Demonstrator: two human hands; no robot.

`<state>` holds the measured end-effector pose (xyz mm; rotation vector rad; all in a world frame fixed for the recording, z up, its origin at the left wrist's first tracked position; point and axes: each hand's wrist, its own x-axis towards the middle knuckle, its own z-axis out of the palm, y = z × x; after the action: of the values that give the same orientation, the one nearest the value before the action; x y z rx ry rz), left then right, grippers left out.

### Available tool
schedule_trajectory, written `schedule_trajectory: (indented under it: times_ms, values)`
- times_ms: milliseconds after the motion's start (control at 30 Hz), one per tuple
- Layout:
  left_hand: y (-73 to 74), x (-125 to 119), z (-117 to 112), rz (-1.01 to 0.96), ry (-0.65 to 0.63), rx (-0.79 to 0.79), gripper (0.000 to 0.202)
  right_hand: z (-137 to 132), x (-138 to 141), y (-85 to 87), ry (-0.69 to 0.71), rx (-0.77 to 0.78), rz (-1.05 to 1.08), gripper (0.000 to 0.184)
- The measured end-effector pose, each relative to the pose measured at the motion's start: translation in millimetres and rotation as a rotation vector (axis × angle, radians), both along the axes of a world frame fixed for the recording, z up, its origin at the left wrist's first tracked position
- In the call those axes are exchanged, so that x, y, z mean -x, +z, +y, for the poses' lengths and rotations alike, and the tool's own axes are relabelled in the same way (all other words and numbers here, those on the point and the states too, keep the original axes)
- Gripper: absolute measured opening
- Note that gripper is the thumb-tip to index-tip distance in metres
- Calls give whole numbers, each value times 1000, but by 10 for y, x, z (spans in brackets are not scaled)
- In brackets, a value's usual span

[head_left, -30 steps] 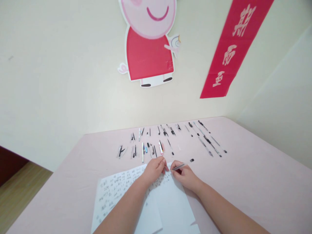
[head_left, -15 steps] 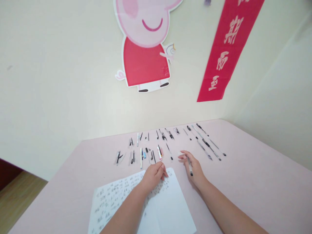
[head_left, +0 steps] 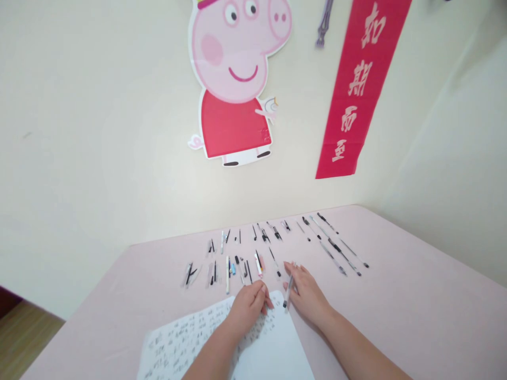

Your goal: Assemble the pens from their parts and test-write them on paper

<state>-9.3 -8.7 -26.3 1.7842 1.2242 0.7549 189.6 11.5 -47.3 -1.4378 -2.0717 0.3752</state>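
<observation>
My left hand [head_left: 249,306] rests with curled fingers on the top edge of a white sheet of paper [head_left: 273,348] covered with handwriting; nothing shows in it. My right hand [head_left: 306,293] lies on the pink table [head_left: 396,306] just right of the sheet, its fingers closed round a slim clear pen [head_left: 289,292] with a dark tip pointing toward me. Beyond both hands lie rows of pens and pen parts [head_left: 245,258].
Several longer pens [head_left: 336,245] lie at the far right of the table. The table stands against a cream wall with a cartoon pig cut-out [head_left: 237,84] and a red banner [head_left: 356,89]. A wooden floor [head_left: 16,338] shows at the left.
My right hand drew back from the row of pens toward the sheet, still with the pen. The camera tilted up. My left hand stayed on the paper.
</observation>
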Motion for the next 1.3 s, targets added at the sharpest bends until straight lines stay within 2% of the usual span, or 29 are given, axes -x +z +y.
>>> schedule_trajectory:
  times_ms: [167, 267, 433, 600, 767, 1033, 1300]
  values:
    - [-12, 3, 9, -34, 7, 11, 37, 17, -16, -40, -49, -2, 159, 49]
    - [-10, 4, 16, -47, 20, -4, 35, 8, -16, -8, -72, 4, 274, 48]
    - [-30, -25, 26, -233, 59, 47, 23, -142, 71, 165, 36, -18, 364, 48]
    - [-25, -63, 41, -512, 166, 118, 30, -336, 206, 277, 284, -52, 284, 51]
    - [32, -79, 37, -655, 133, 179, 34, -404, 285, 270, 443, -106, 222, 57]
    - [-17, -86, 41, -783, 208, 263, 34, -414, 301, 275, 488, -123, 174, 61]
    - [26, -40, 40, -676, 292, 138, 30, -429, 325, 291, 503, -141, 124, 60]
